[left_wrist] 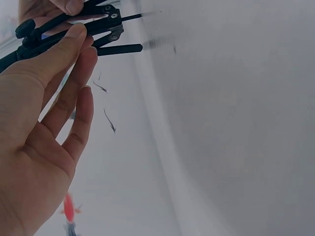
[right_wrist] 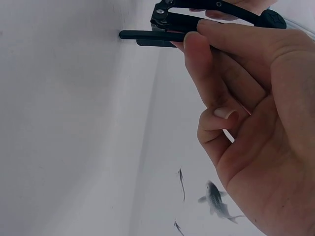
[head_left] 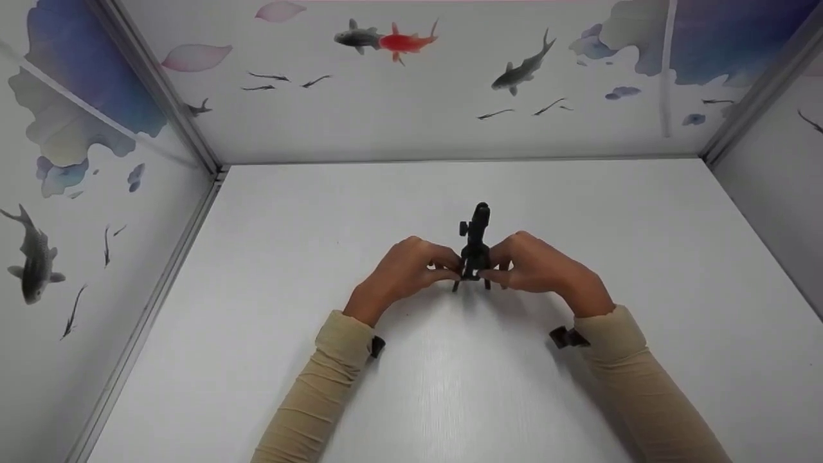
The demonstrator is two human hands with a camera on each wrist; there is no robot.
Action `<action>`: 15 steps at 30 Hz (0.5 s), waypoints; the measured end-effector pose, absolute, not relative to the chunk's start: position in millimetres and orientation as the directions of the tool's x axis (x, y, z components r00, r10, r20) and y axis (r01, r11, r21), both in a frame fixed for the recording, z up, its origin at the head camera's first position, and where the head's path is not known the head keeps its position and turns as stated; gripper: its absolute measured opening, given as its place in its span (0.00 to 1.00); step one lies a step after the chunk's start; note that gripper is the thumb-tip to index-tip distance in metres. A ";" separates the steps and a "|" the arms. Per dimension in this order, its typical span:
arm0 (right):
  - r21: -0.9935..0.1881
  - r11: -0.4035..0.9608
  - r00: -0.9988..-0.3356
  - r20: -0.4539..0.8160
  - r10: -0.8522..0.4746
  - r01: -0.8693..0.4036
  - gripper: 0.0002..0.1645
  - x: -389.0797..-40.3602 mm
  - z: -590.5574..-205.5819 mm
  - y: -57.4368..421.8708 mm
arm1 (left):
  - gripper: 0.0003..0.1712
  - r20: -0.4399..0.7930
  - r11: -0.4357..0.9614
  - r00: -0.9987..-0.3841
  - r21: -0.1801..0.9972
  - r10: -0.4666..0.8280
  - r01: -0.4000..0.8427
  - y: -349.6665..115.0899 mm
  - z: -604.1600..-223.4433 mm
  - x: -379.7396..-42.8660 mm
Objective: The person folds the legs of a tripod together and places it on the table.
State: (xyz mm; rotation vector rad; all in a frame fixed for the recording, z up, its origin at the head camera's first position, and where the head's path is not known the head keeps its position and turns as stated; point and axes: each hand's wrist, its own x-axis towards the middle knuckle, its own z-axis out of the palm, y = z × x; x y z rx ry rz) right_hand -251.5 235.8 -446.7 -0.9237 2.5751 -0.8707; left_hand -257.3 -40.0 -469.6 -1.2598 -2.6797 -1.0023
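A small black tripod [head_left: 476,247] stands upright on the white table [head_left: 450,386], its legs spread a little and its head with a side knob pointing up. My left hand [head_left: 448,270] pinches the tripod's lower part from the left. In the left wrist view the index finger [left_wrist: 74,37] and thumb lie on the tripod's legs [left_wrist: 98,24]. My right hand [head_left: 494,273] pinches it from the right. The right wrist view has the index finger [right_wrist: 197,39] laid across the tripod's legs [right_wrist: 187,19], the other fingers curled beneath. The leg tips touch the table.
Walls printed with fish and petals close the table in at the left [head_left: 77,225], back [head_left: 450,83] and right [head_left: 778,193]. Beige sleeves [head_left: 321,386] cover both forearms, each with a black wrist mount [head_left: 566,337].
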 end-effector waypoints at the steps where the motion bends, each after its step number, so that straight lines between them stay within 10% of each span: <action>1: -0.623 0.615 -0.761 -0.049 -0.647 -0.483 0.09 -251.5 -446.8 235.5 | 0.12 0.274 0.473 -0.677 0.539 0.683 0.697 -39.9 -469.6 -257.3; 15: -0.663 0.577 -0.751 -0.035 -0.659 -0.476 0.11 -252.7 -450.3 232.8 | 0.10 0.343 0.532 -0.672 0.420 0.656 0.735 -39.2 -471.3 -254.3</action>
